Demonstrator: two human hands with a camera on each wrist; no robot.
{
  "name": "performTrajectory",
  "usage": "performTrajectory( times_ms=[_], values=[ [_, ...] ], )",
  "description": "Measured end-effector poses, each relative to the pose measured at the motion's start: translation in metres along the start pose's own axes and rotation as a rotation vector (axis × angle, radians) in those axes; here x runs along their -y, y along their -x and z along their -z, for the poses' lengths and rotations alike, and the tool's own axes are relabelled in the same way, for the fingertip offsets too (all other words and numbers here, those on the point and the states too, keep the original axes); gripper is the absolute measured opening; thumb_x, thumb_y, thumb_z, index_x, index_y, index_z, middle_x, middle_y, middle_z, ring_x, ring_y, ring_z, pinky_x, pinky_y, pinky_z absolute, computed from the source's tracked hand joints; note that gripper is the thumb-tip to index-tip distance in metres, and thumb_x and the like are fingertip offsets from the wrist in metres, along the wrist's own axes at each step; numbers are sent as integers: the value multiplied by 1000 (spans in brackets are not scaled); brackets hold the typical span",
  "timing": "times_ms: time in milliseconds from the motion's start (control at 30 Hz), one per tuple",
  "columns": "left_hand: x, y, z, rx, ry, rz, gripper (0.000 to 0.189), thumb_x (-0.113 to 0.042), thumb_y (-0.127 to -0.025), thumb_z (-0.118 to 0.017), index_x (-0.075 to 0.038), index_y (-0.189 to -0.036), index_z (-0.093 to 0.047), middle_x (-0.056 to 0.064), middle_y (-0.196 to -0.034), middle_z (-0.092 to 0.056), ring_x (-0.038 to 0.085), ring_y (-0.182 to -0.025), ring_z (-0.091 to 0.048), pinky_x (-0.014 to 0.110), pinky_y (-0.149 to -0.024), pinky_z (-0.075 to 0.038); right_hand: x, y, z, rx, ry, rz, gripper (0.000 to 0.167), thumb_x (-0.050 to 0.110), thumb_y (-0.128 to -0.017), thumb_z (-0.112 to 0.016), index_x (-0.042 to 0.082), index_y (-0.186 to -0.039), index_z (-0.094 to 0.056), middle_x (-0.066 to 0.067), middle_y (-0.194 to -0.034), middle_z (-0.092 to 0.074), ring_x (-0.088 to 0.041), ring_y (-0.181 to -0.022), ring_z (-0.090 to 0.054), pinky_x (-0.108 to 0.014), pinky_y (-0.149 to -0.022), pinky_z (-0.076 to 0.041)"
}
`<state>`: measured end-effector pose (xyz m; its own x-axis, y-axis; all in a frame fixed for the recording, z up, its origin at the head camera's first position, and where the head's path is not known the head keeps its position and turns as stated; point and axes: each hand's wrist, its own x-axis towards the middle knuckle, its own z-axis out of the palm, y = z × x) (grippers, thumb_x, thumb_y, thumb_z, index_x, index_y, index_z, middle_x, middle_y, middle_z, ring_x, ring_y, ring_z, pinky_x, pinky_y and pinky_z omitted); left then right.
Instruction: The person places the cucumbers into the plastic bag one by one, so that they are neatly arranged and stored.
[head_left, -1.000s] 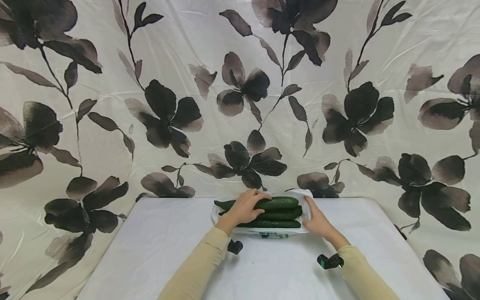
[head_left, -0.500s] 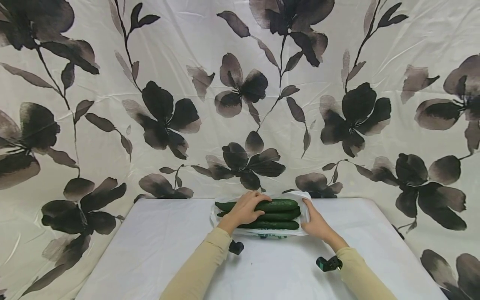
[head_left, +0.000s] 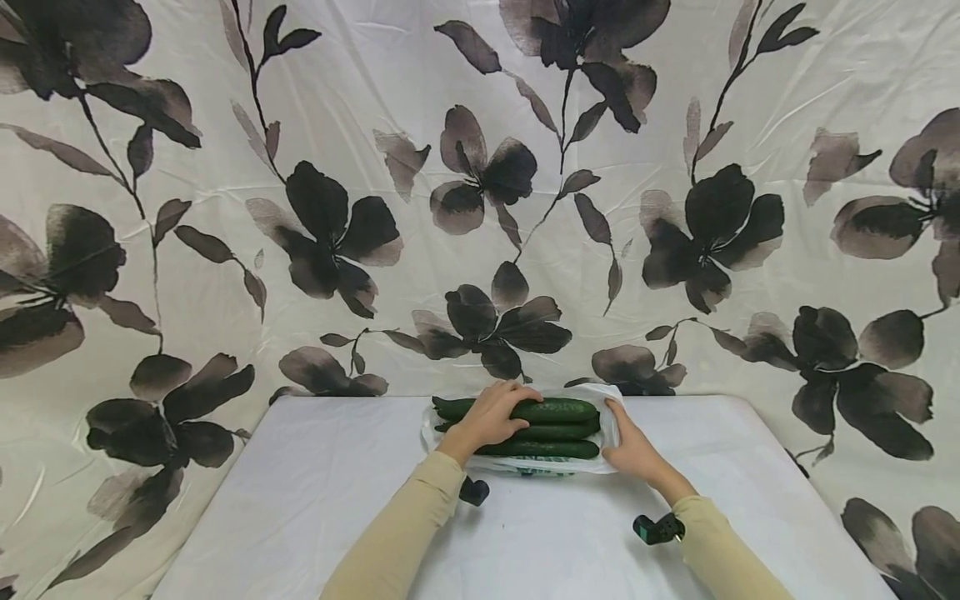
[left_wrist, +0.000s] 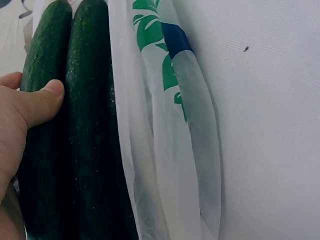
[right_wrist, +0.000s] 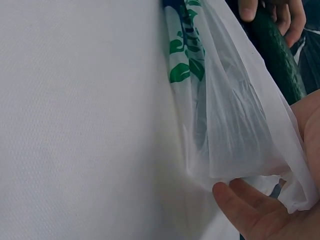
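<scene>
Several long dark green cucumbers lie side by side in an opened white plastic bag (head_left: 611, 425) with green print, at the table's far edge. My left hand (head_left: 491, 417) grips the farthest cucumber (head_left: 562, 409) from above. In the left wrist view, its thumb (left_wrist: 47, 102) presses along that cucumber's near side, and the other fingers are mostly hidden behind it. A middle cucumber (head_left: 558, 432) and a near cucumber (head_left: 543, 449) rest beside it. My right hand (head_left: 633, 446) holds the bag's right end, with fingers (right_wrist: 235, 205) under the plastic in the right wrist view.
A white-covered table (head_left: 547, 542) extends toward me. Behind it hangs a pale cloth (head_left: 480, 75) with dark flowers. A black wrist camera (head_left: 472, 492) sits below the left wrist, and another wrist camera (head_left: 658, 528) hangs by the right sleeve.
The far cucumber has shifted slightly to the right, its left end closer to my left hand. Both hands stay in nearly the same places.
</scene>
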<state>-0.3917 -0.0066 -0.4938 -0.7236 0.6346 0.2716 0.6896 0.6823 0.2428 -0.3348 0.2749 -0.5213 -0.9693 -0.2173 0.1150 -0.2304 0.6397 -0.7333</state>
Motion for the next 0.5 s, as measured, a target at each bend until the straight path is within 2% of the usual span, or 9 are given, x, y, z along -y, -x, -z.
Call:
performTrajectory(
  times_ms=[333, 500],
  values=[
    [1, 2, 1, 7, 11, 43, 50, -30, -85, -77, -31, -131, -58, 1, -132, -53, 24, -123, -48, 46, -102, -39, -1, 1, 0, 5, 8, -3, 87, -6, -76, -58, -4, -151, -14, -34, -150, -22, -51, -134, -29, -63, -104, -28],
    [2, 5, 3, 1, 19, 50, 49, -31, -85, -77, -29, -131, -59, 0, -129, -55, 22, -119, -51, 44, -100, -40, -2, 1, 0, 9, 12, -4, 87, -5, -76, -59, -5, -151, -14, -35, -149, -23, -51, -133, -30, -63, -103, -30]
  ],
)
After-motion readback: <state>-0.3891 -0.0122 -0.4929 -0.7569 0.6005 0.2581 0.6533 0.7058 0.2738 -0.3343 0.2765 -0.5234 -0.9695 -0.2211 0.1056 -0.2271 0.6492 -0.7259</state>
